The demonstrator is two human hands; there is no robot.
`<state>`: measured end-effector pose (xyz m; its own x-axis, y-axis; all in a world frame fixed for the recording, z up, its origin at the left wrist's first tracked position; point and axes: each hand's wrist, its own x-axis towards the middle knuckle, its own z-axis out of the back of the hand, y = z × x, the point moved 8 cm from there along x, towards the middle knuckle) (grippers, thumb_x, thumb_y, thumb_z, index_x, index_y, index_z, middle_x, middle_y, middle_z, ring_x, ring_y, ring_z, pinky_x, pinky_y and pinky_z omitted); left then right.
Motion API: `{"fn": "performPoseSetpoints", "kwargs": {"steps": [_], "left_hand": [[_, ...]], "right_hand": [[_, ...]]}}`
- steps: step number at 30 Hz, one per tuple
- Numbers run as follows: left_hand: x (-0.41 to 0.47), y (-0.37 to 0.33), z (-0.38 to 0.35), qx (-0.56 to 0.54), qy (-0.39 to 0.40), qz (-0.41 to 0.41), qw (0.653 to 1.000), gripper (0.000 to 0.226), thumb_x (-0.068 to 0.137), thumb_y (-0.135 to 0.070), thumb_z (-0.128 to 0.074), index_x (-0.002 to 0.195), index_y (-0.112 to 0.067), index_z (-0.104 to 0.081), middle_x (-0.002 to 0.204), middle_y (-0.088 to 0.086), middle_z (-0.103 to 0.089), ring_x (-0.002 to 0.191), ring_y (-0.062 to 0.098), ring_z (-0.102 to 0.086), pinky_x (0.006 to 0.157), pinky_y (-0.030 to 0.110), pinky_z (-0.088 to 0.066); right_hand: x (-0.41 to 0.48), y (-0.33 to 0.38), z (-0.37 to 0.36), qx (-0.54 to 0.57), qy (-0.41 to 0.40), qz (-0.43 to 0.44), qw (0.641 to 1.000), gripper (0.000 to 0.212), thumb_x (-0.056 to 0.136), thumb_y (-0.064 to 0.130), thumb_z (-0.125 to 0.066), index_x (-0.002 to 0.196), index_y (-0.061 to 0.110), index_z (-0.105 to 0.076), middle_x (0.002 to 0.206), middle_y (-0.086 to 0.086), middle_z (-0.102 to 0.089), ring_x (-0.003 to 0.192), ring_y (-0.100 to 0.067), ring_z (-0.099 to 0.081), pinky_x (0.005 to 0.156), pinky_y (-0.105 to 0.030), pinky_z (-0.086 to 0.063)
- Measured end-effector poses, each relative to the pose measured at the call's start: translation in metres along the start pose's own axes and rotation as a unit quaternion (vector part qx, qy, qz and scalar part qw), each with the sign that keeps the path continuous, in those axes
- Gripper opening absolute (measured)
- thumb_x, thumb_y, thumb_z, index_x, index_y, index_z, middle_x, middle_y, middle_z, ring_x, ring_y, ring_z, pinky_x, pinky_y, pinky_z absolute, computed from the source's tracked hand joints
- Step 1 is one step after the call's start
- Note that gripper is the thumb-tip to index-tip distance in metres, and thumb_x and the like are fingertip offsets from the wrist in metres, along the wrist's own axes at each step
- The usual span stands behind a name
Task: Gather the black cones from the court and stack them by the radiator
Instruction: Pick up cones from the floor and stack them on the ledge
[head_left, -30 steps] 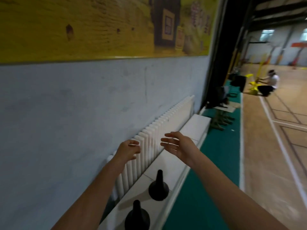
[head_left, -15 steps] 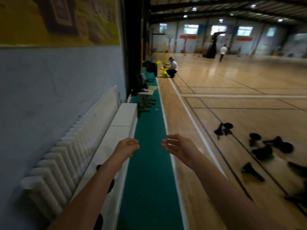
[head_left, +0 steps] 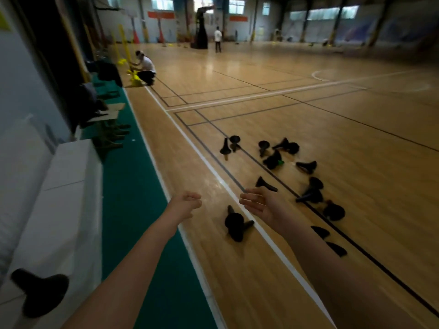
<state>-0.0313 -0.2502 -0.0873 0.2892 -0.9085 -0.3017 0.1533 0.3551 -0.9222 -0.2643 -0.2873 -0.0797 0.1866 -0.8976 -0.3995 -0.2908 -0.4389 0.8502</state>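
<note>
Cones [head_left: 275, 160], black and mostly tipped over, litter the court at one to two o'clock; one [head_left: 39, 292] sits on the white ledge [head_left: 71, 186] at eight. Left hand [head_left: 186, 205] loosely curled, right hand [head_left: 261, 205] spread, both empty. Probably light, stiff plastic; pinch the narrow neck.

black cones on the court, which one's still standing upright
The black cone at the scatter's far left end, beside the white line, stands tip up; the rest lie tipped over.

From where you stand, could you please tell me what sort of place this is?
Most likely an indoor sports hall: a wooden court floor painted with boundary lines, a basketball stand at the far end, and black cones scattered on the court.
</note>
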Motion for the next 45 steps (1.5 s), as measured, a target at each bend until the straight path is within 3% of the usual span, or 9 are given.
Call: {"fn": "performPoseSetpoints", "kwargs": {"steps": [4,11,15,21,26,31,39,42,45], "left_hand": [[0.005,-0.015,-0.103,0.006,0.050,0.005,0.999,0.020,0.089,-0.010,-0.062,0.108,-0.010,-0.064,0.113,0.008,-0.061,0.109,0.021,-0.056,0.083,0.032,-0.047],[0.011,-0.029,-0.249,0.067,0.132,-0.006,0.989,0.008,0.088,-0.013,-0.064,0.096,-0.016,-0.066,0.111,0.010,-0.064,0.110,0.022,-0.058,0.089,0.036,-0.051],[0.012,-0.034,-0.307,0.097,0.171,-0.002,0.980,0.016,0.089,-0.014,-0.064,0.105,-0.013,-0.066,0.108,0.006,-0.062,0.103,0.019,-0.057,0.081,0.030,-0.049],[0.034,-0.044,-0.396,0.132,0.232,-0.006,0.964,0.015,0.090,-0.015,-0.063,0.105,-0.014,-0.065,0.109,0.004,-0.062,0.103,0.017,-0.057,0.085,0.033,-0.049],[0.069,-0.068,-0.469,0.147,0.284,-0.027,0.947,0.017,0.091,-0.018,-0.061,0.108,-0.016,-0.063,0.113,0.003,-0.061,0.103,0.015,-0.057,0.083,0.031,-0.049],[0.115,-0.102,-0.540,0.144,0.340,-0.030,0.929,0.012,0.092,-0.017,-0.060,0.104,-0.018,-0.064,0.113,0.004,-0.062,0.098,0.011,-0.058,0.078,0.028,-0.049],[0.161,-0.131,-0.635,0.169,0.384,-0.032,0.907,0.019,0.093,-0.014,-0.058,0.111,-0.015,-0.063,0.112,0.005,-0.062,0.104,0.016,-0.057,0.085,0.031,-0.049],[0.172,-0.129,-0.666,0.167,0.389,-0.018,0.906,0.017,0.092,-0.012,-0.058,0.108,-0.015,-0.064,0.114,0.007,-0.062,0.104,0.015,-0.058,0.078,0.028,-0.050],[0.187,-0.132,-0.707,0.171,0.387,-0.002,0.906,0.017,0.091,-0.011,-0.059,0.105,-0.015,-0.066,0.114,0.009,-0.063,0.104,0.017,-0.058,0.073,0.026,-0.049]], "right_hand": [[-0.008,0.020,0.100,0.014,-0.057,0.004,0.998,0.022,0.096,0.012,-0.050,0.108,-0.003,-0.061,0.102,-0.020,-0.071,0.092,-0.030,-0.070,0.080,-0.034,-0.055],[-0.038,0.052,0.262,0.044,-0.171,0.000,0.984,0.025,0.098,0.012,-0.046,0.114,-0.004,-0.057,0.108,-0.021,-0.067,0.096,-0.031,-0.066,0.084,-0.033,-0.053],[-0.048,0.057,0.331,0.085,-0.211,-0.001,0.974,0.024,0.097,0.012,-0.050,0.113,-0.003,-0.060,0.101,-0.017,-0.071,0.092,-0.027,-0.070,0.084,-0.032,-0.055],[-0.043,0.062,0.402,0.123,-0.252,-0.013,0.960,0.025,0.097,0.013,-0.049,0.114,-0.002,-0.060,0.104,-0.017,-0.071,0.092,-0.025,-0.070,0.078,-0.030,-0.056],[-0.016,0.084,0.447,0.123,-0.283,-0.005,0.951,0.021,0.098,0.013,-0.048,0.108,-0.001,-0.060,0.100,-0.017,-0.071,0.093,-0.026,-0.070,0.087,-0.033,-0.055],[0.020,0.117,0.486,0.128,-0.314,0.005,0.941,0.021,0.098,0.013,-0.048,0.107,-0.001,-0.061,0.102,-0.018,-0.071,0.093,-0.027,-0.070,0.086,-0.034,-0.056],[0.073,0.152,0.548,0.151,-0.344,-0.001,0.927,0.023,0.096,0.013,-0.051,0.111,-0.002,-0.060,0.104,-0.018,-0.071,0.092,-0.028,-0.070,0.076,-0.033,-0.057],[0.086,0.159,0.576,0.153,-0.347,-0.009,0.925,0.024,0.095,0.013,-0.050,0.112,-0.001,-0.060,0.102,-0.017,-0.072,0.088,-0.026,-0.071,0.069,-0.031,-0.056],[0.107,0.172,0.618,0.164,-0.343,-0.016,0.925,0.024,0.095,0.011,-0.052,0.112,-0.002,-0.060,0.104,-0.018,-0.071,0.093,-0.029,-0.070,0.073,-0.033,-0.056]]}}
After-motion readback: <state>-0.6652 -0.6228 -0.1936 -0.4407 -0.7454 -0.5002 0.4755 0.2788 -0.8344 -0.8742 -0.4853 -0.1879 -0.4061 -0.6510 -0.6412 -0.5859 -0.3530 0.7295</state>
